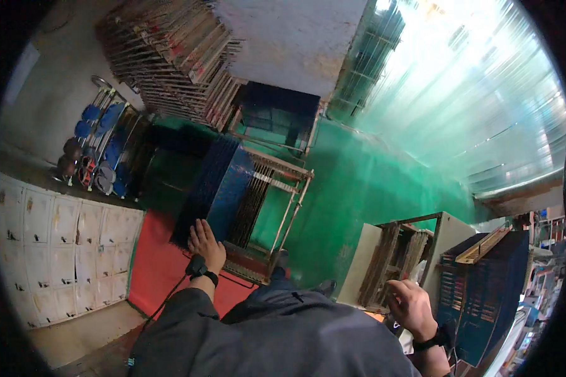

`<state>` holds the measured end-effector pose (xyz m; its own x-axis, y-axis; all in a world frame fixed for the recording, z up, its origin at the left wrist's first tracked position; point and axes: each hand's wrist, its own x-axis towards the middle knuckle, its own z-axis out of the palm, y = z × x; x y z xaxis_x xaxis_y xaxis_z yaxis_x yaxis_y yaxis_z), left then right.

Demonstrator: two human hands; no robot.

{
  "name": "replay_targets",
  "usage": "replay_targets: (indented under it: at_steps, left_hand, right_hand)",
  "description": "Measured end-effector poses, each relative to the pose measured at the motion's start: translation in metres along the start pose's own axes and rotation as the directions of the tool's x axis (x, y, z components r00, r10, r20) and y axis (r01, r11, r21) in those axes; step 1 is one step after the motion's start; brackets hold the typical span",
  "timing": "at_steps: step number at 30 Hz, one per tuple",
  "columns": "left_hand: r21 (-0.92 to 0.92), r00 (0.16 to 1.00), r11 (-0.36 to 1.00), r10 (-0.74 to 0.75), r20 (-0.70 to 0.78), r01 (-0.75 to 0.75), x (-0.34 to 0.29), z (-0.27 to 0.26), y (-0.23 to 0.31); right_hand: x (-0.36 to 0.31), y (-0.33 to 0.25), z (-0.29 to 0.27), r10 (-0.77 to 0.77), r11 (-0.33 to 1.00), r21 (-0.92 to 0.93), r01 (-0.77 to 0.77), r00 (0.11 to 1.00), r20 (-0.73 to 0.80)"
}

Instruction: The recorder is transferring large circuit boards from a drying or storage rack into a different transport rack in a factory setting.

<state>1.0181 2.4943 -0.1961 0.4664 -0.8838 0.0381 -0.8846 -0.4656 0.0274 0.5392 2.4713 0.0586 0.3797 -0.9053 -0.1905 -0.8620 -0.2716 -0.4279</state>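
My left hand [206,245] lies with its fingers stretched out on the near end of a dark blue stack of thin sheets or panels [217,179]. That stack stands in a slotted metal rack [289,201] with rusty bars, in front of me. At the right, my right hand [412,308] is raised with its fingers curled in; whatever they hold, if anything, is hidden. Just beyond it stands a rack of brown, worn frames [383,264]. Dark blue panels with slotted edges [478,289] stand right beside that hand.
Pale lockers [63,245] line the left side. Helmets and blue items hang on a shelf rack [100,138]. Wooden-looking racks [176,56] are piled at the back, near another dark-topped rack [280,103]. A translucent plastic curtain [459,94] hangs at the far right over green floor [333,182].
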Motion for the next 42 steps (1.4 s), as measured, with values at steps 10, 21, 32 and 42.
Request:
replay_targets:
  at_steps: [10,21,32,42]
  left_hand:
    - [-0.026,0.991,1.000,-0.013,-0.134,0.009,0.066,-0.007,-0.015]
    - [-0.348,0.999,0.937,-0.024,-0.044,0.007,0.079,-0.050,-0.022]
    - [-0.442,0.959,0.859,0.173,-0.224,-0.259,0.054,-0.337,0.018]
    - [-0.498,0.375,0.142,0.833,-0.407,-0.855,0.080,-0.490,0.141]
  right_hand:
    - [0.002,0.004,0.005,0.039,0.998,0.038,-0.041,0.998,0.043]
    - [0.016,0.045,-0.023,-0.008,0.999,0.051,0.009,1.000,-0.012]
    - [0.062,0.064,-0.073,-0.138,0.967,0.166,0.191,0.948,-0.286]
    - [-0.014,0.061,-0.179,0.008,0.682,0.626,0.378,0.852,-0.523]
